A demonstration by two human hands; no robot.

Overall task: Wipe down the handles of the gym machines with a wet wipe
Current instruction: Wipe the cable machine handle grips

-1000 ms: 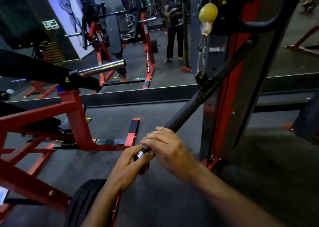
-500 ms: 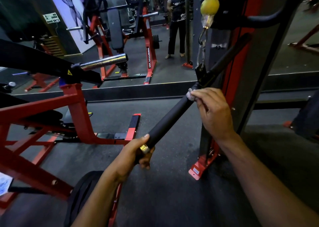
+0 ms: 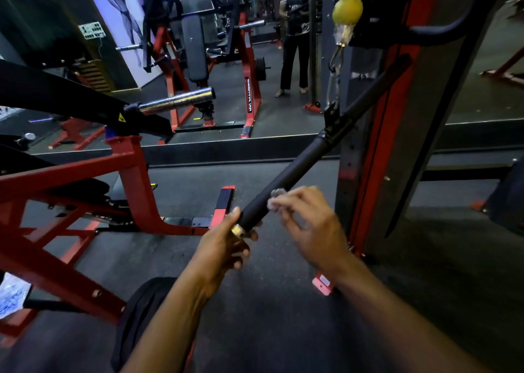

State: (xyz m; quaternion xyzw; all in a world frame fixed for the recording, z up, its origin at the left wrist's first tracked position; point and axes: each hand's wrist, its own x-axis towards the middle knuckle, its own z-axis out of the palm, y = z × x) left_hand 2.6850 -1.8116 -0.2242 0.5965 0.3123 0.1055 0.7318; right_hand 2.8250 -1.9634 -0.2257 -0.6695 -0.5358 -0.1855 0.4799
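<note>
Two hands are working on one black bar handle (image 3: 286,183) hanging off the cable machine (image 3: 397,134). The left hand (image 3: 224,248) is gripping the near end, fingers curled around it just beside the brass-coloured end cap (image 3: 237,230). The right hand (image 3: 309,225), blurred, is pinching a small crumpled wet wipe (image 3: 274,198) in its fingertips and pressing it against the side of the grip, a little way up from the left hand.

The handle is looking like a long straight cylinder sleeved in matte, slightly textured black rubber or foam. Its long axis is running diagonally, the capped end pointing down toward the person and the far end rising up and away to the right, where a bare black rod section is crossing the machine's red and dark upright. A metal clip (image 3: 333,72) under a yellow ball stopper (image 3: 347,8) is hanging down to the bar's middle. The wipe is showing pale grey and wadded, its exact shape too smeared to tell.
</note>
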